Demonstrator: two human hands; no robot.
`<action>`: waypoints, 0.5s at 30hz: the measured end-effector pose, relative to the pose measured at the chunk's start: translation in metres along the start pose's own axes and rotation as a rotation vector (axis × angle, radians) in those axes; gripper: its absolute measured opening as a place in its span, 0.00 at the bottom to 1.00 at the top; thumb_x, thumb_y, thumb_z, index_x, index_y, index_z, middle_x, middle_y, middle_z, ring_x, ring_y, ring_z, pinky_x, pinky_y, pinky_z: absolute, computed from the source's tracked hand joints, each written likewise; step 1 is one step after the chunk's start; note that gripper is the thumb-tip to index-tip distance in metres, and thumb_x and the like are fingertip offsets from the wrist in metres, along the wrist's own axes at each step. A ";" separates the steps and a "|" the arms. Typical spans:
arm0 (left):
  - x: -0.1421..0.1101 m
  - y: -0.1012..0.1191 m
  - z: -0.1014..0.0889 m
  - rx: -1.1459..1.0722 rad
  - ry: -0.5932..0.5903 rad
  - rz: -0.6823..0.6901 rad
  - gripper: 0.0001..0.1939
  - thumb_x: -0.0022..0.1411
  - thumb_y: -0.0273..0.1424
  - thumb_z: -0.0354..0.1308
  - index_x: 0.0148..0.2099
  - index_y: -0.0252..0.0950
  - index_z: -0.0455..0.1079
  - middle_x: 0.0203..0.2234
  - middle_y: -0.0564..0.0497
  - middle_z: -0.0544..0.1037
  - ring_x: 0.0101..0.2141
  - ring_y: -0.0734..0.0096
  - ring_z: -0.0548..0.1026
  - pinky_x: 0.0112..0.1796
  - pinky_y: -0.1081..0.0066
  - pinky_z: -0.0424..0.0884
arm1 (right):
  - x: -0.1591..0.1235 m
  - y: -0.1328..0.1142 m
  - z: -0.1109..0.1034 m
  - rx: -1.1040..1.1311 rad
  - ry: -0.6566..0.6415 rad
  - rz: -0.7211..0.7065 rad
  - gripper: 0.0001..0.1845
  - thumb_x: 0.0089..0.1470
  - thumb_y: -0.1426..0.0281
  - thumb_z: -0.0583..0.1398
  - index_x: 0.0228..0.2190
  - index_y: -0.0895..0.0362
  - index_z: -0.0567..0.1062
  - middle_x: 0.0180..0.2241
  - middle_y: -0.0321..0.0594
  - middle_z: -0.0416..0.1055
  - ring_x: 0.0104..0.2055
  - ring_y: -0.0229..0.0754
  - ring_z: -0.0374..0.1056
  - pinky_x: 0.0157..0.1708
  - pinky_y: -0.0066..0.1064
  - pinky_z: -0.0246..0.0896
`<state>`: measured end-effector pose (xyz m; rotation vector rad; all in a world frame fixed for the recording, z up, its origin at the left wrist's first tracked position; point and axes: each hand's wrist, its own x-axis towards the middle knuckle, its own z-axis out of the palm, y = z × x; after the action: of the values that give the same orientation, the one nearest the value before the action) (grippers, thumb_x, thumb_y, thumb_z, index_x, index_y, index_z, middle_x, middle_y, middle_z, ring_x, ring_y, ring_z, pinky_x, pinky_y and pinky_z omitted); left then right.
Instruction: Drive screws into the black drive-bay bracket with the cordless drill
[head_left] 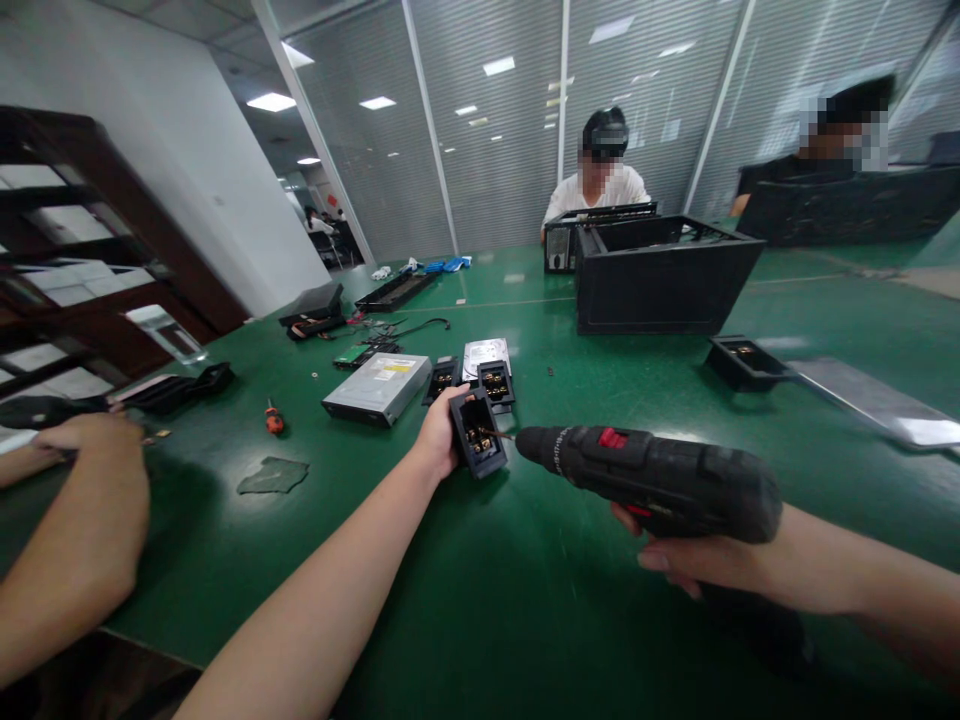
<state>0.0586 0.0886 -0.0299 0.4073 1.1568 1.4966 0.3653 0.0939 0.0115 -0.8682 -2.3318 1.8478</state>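
Observation:
My left hand [441,437] is wrapped round a small black rectangular box [489,464], tilted up off the table, with brass-coloured parts inside. My right hand [697,560] grips a black cordless drill [652,475] with red switches. The drill's thin bit [501,434] points left and reaches the box's open face; whether it touches a brass part I cannot tell. Just behind my left hand lie two similar black boxes, one on the left [442,378] and one on the right [495,382]. A hard drive [486,355] lies beyond them.
A silver optical drive [382,385], an orange-handled screwdriver [274,418] and a clear scrap [274,475] lie to the left. Another person's arm [90,510] rests at the left edge. Black computer cases [660,290] stand at the back. Rightward are another black box [746,365] and a metal panel [877,395].

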 end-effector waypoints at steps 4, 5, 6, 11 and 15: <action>0.000 0.000 0.000 -0.002 -0.011 -0.011 0.14 0.51 0.40 0.57 0.32 0.34 0.72 0.23 0.47 0.77 0.24 0.61 0.75 0.28 0.62 0.71 | -0.001 -0.002 0.001 -0.021 0.014 0.006 0.12 0.50 0.64 0.62 0.36 0.55 0.68 0.22 0.30 0.66 0.24 0.38 0.66 0.25 0.30 0.65; 0.001 0.000 0.000 -0.003 -0.012 -0.013 0.14 0.51 0.40 0.57 0.32 0.34 0.72 0.23 0.47 0.77 0.24 0.61 0.75 0.28 0.61 0.71 | -0.001 -0.002 0.001 -0.028 0.016 0.006 0.12 0.50 0.64 0.62 0.36 0.55 0.68 0.23 0.30 0.66 0.24 0.38 0.66 0.26 0.30 0.65; 0.001 0.000 -0.001 -0.005 -0.014 -0.014 0.14 0.50 0.40 0.57 0.33 0.34 0.72 0.23 0.47 0.77 0.25 0.61 0.75 0.28 0.61 0.72 | -0.001 -0.001 0.001 -0.032 0.014 0.007 0.12 0.51 0.64 0.61 0.37 0.55 0.68 0.23 0.31 0.67 0.24 0.39 0.67 0.26 0.30 0.65; 0.004 -0.001 -0.004 -0.013 -0.024 -0.016 0.14 0.50 0.41 0.58 0.33 0.34 0.72 0.24 0.46 0.77 0.25 0.60 0.75 0.28 0.60 0.72 | -0.002 0.001 0.000 -0.032 0.000 0.001 0.15 0.50 0.62 0.62 0.38 0.54 0.68 0.26 0.33 0.68 0.25 0.40 0.68 0.27 0.32 0.67; 0.004 -0.002 -0.006 -0.011 -0.027 -0.008 0.14 0.50 0.41 0.58 0.33 0.34 0.72 0.24 0.47 0.77 0.24 0.61 0.75 0.29 0.59 0.72 | -0.002 0.001 0.000 -0.023 0.018 -0.012 0.14 0.50 0.62 0.62 0.38 0.55 0.69 0.26 0.33 0.68 0.25 0.40 0.67 0.27 0.32 0.67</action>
<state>0.0537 0.0897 -0.0355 0.4142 1.1275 1.4860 0.3669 0.0932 0.0113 -0.8677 -2.3471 1.8044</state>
